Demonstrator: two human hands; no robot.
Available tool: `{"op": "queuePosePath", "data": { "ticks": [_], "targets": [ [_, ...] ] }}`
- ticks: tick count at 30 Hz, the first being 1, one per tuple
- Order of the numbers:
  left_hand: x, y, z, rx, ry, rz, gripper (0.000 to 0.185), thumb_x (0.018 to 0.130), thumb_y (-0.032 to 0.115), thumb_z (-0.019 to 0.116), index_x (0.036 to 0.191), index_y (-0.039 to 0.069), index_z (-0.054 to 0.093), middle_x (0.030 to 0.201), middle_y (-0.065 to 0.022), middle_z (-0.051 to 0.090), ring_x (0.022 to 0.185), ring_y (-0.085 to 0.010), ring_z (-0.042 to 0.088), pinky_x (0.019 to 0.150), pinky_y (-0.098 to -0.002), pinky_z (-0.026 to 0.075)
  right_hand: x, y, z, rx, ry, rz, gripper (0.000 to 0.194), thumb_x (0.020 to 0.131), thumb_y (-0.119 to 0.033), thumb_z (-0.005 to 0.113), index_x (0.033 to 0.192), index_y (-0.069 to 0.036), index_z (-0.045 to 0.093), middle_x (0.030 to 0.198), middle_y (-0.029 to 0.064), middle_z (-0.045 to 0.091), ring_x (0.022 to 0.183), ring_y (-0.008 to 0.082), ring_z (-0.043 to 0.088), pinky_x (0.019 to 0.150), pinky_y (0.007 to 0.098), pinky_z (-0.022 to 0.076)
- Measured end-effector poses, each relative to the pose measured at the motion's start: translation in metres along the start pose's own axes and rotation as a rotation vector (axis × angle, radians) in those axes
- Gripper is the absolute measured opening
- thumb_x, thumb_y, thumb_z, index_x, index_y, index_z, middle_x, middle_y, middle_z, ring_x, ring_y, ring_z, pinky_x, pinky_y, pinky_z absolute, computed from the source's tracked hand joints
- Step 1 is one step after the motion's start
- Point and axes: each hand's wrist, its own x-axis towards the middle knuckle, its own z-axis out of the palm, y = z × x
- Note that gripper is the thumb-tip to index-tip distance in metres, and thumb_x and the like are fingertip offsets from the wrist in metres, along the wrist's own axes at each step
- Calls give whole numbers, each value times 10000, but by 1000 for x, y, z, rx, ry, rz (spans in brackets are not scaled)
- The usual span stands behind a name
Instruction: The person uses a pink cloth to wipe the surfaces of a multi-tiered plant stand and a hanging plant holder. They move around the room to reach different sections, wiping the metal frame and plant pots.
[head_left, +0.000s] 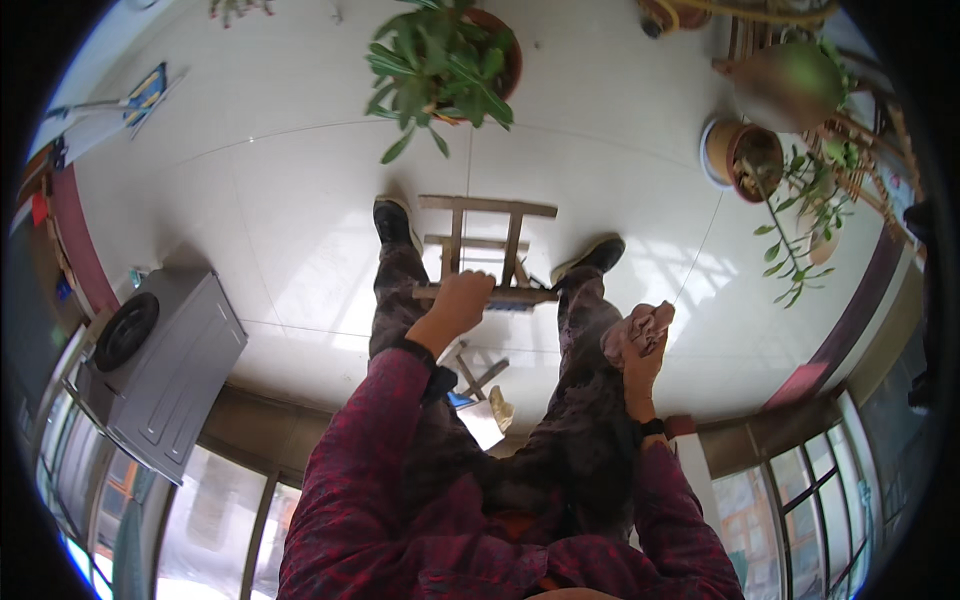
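Observation:
My left hand (459, 306) is closed around the near rail of a small wooden folding stool frame (514, 247), which is held between my lower legs above the tiled floor. My right hand (643, 369) grips a crumpled pinkish cloth (639, 330) beside my right knee, apart from the stool. Some dark blue material shows under the stool's near rail. How the stool's legs meet the floor cannot be told.
A leafy potted plant (450, 71) stands ahead. More pots (756, 161) and a wooden plant rack (862, 135) are at the right. A grey washing machine (176, 360) stands at the left, with a mop or broom (144, 97) beyond it.

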Motion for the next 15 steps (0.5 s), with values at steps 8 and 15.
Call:
{"op": "queuePosePath", "data": {
  "ticks": [8,15],
  "targets": [
    [-140,-34,-94,39,171,-41,171,824,115,694,976,83,623,943,-94,621,969,-311,620,815,-459,483,-18,-31,1,-75,-140,-6,867,790,-140,800,1495,34,325,1334,174,548,1239,274,556,1049,379,456],
    [-224,-103,-196,-30,467,-126,178,802,141,716,933,98,605,874,-78,595,902,-311,618,796,-449,469,-54,-102,36,64,-213,-24,839,799,-78,784,1473,30,296,1275,178,565,1172,256,580,1008,381,481]
  ]
}}
